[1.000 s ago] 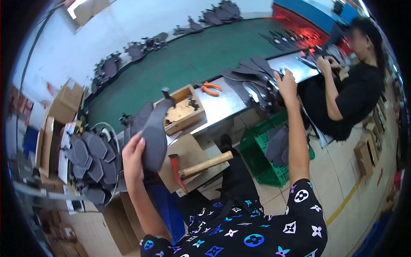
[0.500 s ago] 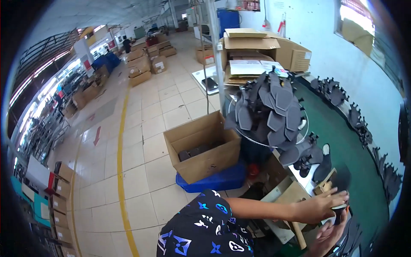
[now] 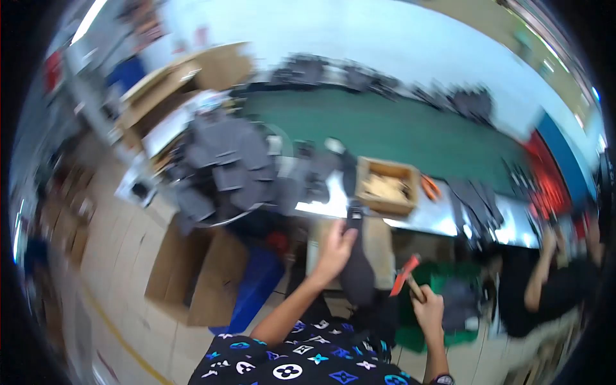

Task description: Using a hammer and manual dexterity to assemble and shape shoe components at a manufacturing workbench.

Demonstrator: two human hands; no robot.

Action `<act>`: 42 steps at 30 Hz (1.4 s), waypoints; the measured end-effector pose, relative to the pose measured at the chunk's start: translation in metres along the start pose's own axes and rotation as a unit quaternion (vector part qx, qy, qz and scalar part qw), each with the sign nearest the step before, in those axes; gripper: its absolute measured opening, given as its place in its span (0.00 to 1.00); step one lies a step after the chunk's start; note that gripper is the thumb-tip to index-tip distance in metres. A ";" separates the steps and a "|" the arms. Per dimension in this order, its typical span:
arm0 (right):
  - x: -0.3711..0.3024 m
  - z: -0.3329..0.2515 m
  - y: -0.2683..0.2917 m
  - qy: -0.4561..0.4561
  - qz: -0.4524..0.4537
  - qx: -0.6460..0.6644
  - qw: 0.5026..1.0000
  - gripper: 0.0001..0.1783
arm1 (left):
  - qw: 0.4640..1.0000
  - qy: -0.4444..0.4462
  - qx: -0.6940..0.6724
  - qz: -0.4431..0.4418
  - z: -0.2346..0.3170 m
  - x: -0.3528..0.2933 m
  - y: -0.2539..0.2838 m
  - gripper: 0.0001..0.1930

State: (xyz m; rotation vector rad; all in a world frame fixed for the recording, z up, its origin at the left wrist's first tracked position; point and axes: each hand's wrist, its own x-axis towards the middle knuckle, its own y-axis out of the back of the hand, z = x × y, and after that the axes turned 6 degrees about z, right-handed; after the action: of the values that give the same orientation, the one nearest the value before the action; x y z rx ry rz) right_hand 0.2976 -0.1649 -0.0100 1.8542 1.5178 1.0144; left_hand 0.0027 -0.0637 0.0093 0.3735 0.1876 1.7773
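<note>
My left hand (image 3: 335,252) is closed on the upper part of a long dark grey flat piece (image 3: 359,273), which widens toward its lower end. That piece hangs over a pale work block (image 3: 380,247) at the bench edge. To the right, my right hand (image 3: 428,309) grips the wooden handle of a hammer (image 3: 404,276) with a red head, held apart from the dark piece. Beyond the hands, a wooden box (image 3: 414,204) with small tan contents rests on the bench, beside orange-handled pliers (image 3: 430,187). Motion blur hides fine detail.
A round wire basket (image 3: 240,218) heaped with grey flat pieces stands left, above a cardboard box (image 3: 218,276) and a blue bin (image 3: 258,277). Dark straps (image 3: 475,202) lie on the bench. A green bin (image 3: 410,333) is at right, near a co-worker (image 3: 545,289).
The view has swung to the right. My hands, close together before, are now apart; the hammer is in my right hand, and the dark flat piece now shows in my left.
</note>
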 end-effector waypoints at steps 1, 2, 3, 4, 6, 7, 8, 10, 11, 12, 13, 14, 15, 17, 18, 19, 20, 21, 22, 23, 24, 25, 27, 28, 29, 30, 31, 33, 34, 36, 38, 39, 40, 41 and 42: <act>-0.014 0.005 0.007 -0.052 0.020 0.073 0.996 0.09 | 0.958 -0.114 0.264 0.005 -0.010 0.001 -0.004 0.31; -0.035 0.020 0.003 -0.108 0.067 0.162 0.979 0.09 | 0.946 -0.095 0.307 0.037 -0.009 0.004 -0.013 0.33; -0.057 0.031 0.001 -0.154 0.114 0.251 0.949 0.09 | 0.930 -0.074 0.352 0.075 -0.006 0.003 -0.022 0.35; -0.069 0.000 0.029 -0.278 0.084 0.342 0.893 0.10 | 0.928 -0.112 0.350 0.066 -0.004 0.010 -0.025 0.35; -0.096 0.011 0.033 -0.295 0.177 0.443 0.828 0.09 | 0.915 -0.202 0.344 0.057 0.024 0.032 -0.040 0.32; -0.105 0.009 0.041 -0.346 0.216 0.493 0.769 0.10 | 0.912 -0.281 0.297 0.042 0.042 0.050 -0.050 0.26; -0.112 0.011 0.045 -0.359 0.236 0.493 0.757 0.11 | 0.910 -0.323 0.259 0.012 0.056 0.073 -0.068 0.18; -0.117 0.025 0.038 -0.359 0.260 0.459 0.770 0.11 | 0.898 -0.379 0.221 -0.035 0.051 0.132 -0.109 0.14; -0.118 0.033 0.032 -0.357 0.283 0.416 0.787 0.12 | 0.892 -0.382 0.229 -0.079 0.048 0.157 -0.131 0.14; -0.114 0.037 0.026 -0.349 0.284 0.396 0.801 0.13 | 0.876 -0.402 0.225 -0.145 0.036 0.184 -0.148 0.15; -0.106 0.037 0.019 -0.344 0.279 0.405 0.800 0.13 | 0.834 -0.374 0.318 -0.253 0.024 0.214 -0.166 0.16; -0.099 0.037 0.012 -0.332 0.264 0.411 0.807 0.13 | 0.823 -0.392 0.316 -0.263 0.008 0.232 -0.176 0.15; -0.095 0.035 0.009 -0.327 0.262 0.410 0.810 0.12 | 0.808 -0.417 0.304 -0.284 0.017 0.233 -0.192 0.14; -0.084 0.026 0.008 -0.330 0.243 0.444 0.797 0.12 | 0.789 -0.334 0.303 -0.416 0.031 0.244 -0.196 0.14; -0.077 0.020 0.009 -0.332 0.232 0.443 0.800 0.12 | 0.791 -0.330 0.296 -0.421 0.029 0.243 -0.192 0.13; -0.071 0.014 0.013 -0.332 0.216 0.443 0.805 0.13 | 0.789 -0.332 0.298 -0.423 0.025 0.245 -0.185 0.13; -0.066 0.015 0.013 -0.332 0.217 0.445 0.803 0.13 | 0.811 -0.309 0.287 -0.406 0.022 0.246 -0.179 0.12; -0.061 0.015 0.011 -0.319 0.204 0.427 0.821 0.13 | 0.832 -0.285 0.276 -0.388 0.018 0.246 -0.173 0.11; -0.056 0.015 0.010 -0.306 0.190 0.409 0.839 0.14 | 0.830 -0.349 0.255 -0.352 0.015 0.245 -0.170 0.10; -0.051 0.015 0.009 -0.306 0.187 0.412 0.838 0.14 | 0.830 -0.347 0.258 -0.351 0.011 0.243 -0.166 0.10; -0.045 0.015 0.008 -0.293 0.182 0.404 0.847 0.13 | 0.844 -0.350 0.234 -0.331 0.011 0.240 -0.162 0.09; -0.039 0.015 0.007 -0.280 0.177 0.395 0.857 0.13 | 0.858 -0.353 0.209 -0.311 0.010 0.237 -0.158 0.08; -0.027 0.013 0.006 -0.273 0.178 0.411 0.851 0.11 | 0.895 -0.252 0.216 -0.299 0.017 0.228 -0.149 0.07; -0.021 0.011 0.005 -0.241 0.185 0.405 0.862 0.11 | 0.922 -0.212 0.183 -0.268 0.017 0.227 -0.140 0.07; -0.015 0.009 0.006 -0.208 0.193 0.398 0.872 0.10 | 0.945 -0.171 0.149 -0.235 0.017 0.226 -0.132 0.08; -0.008 0.003 0.011 -0.208 0.181 0.406 0.872 0.09 | 0.957 -0.134 0.137 -0.217 0.024 0.223 -0.127 0.07; 0.000 -0.003 0.014 -0.206 0.175 0.406 0.873 0.09 | 0.959 -0.131 0.138 -0.212 0.023 0.223 -0.119 0.07; 0.016 -0.019 0.021 -0.188 0.151 0.460 0.855 0.09 | 0.966 -0.158 0.126 -0.160 0.020 0.221 -0.101 0.07; 0.024 -0.028 0.027 -0.187 0.138 0.459 0.857 0.09 | 0.975 -0.139 0.081 -0.154 0.024 0.215 -0.096 0.06; 0.041 -0.050 0.037 -0.168 0.131 0.478 0.852 0.09 | 0.973 -0.194 0.010 -0.121 0.045 0.183 -0.081 0.05; 0.055 -0.065 0.040 -0.117 0.115 0.510 0.844 0.10 | 0.952 -0.288 -0.076 -0.069 0.091 0.132 -0.061 0.03; 0.061 -0.073 0.042 -0.121 0.115 0.507 0.845 0.10 | 0.940 -0.324 -0.092 -0.048 0.112 0.104 -0.049 0.03; 0.066 -0.087 0.046 -0.090 0.106 0.524 0.841 0.10 | 0.930 -0.353 -0.093 -0.028 0.124 0.081 -0.035 0.05; 0.071 -0.101 0.049 -0.059 0.094 0.539 0.835 0.10 | 0.920 -0.380 -0.094 -0.005 0.132 0.058 -0.021 0.06; 0.074 -0.114 0.052 -0.059 0.083 0.538 0.837 0.10 | 0.919 -0.383 -0.090 0.006 0.143 0.036 -0.007 0.07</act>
State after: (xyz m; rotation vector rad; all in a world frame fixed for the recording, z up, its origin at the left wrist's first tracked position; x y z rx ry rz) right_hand 0.2405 -0.1114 0.1122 2.7299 2.0795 -0.0243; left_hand 0.0519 -0.0373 0.1457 0.9007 -0.5314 1.5207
